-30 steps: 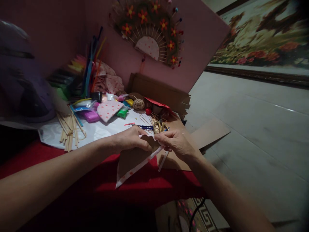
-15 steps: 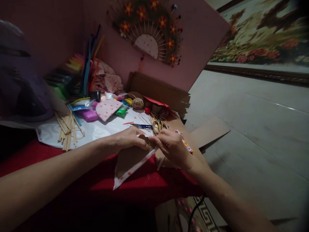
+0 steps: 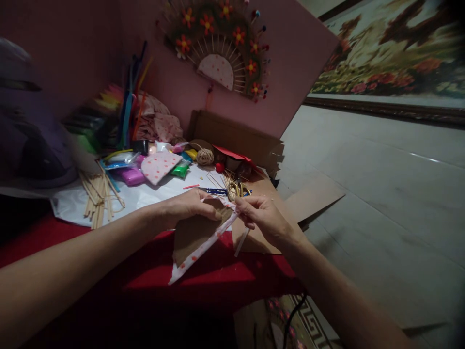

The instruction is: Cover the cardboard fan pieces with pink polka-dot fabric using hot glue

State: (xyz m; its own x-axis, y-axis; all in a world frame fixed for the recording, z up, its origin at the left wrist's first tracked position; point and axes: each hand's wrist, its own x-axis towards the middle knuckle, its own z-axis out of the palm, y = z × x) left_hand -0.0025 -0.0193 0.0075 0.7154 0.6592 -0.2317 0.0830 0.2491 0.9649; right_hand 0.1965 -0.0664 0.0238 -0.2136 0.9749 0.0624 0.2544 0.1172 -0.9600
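My left hand presses and grips a brown cardboard piece that has white dotted fabric folded along its edge. My right hand pinches the top corner of that fabric edge, fingers closed, and a thin white stick hangs down from under it. Both hands meet above the red tablecloth. Scissors with blue handles lie just behind the hands.
Behind the hands lie wooden sticks, clay packets, a dotted fabric piece, a twine ball and pipe cleaners. A flower fan decoration hangs on the pink board. Flat cardboard juts off the table's right edge.
My right hand has drawn back up to the fabric corner. The cardboard piece has tilted slightly, and the view has shifted a little to the right.
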